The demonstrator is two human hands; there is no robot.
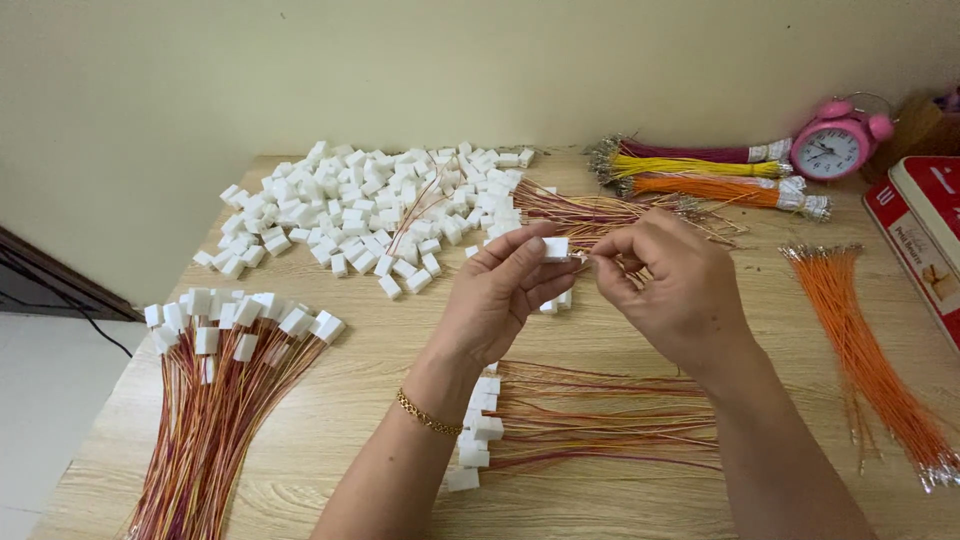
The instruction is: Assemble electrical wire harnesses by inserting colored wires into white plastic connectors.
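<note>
Left hand (pixel 500 285) pinches a white plug (pixel 556 248); right hand (pixel 665 280) pinches a thin wire (pixel 590 262).
The wire tip may miss its slot or bend, if pushed in crooked.

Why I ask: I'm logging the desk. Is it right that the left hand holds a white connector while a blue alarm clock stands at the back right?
Not quite. The head view shows the clock is pink, not blue. The left hand does hold a white connector.

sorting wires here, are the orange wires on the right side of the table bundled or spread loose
Spread loose: the orange wires fan out flat on the table with no band, unlike the tied bundles by the pink clock.
</note>
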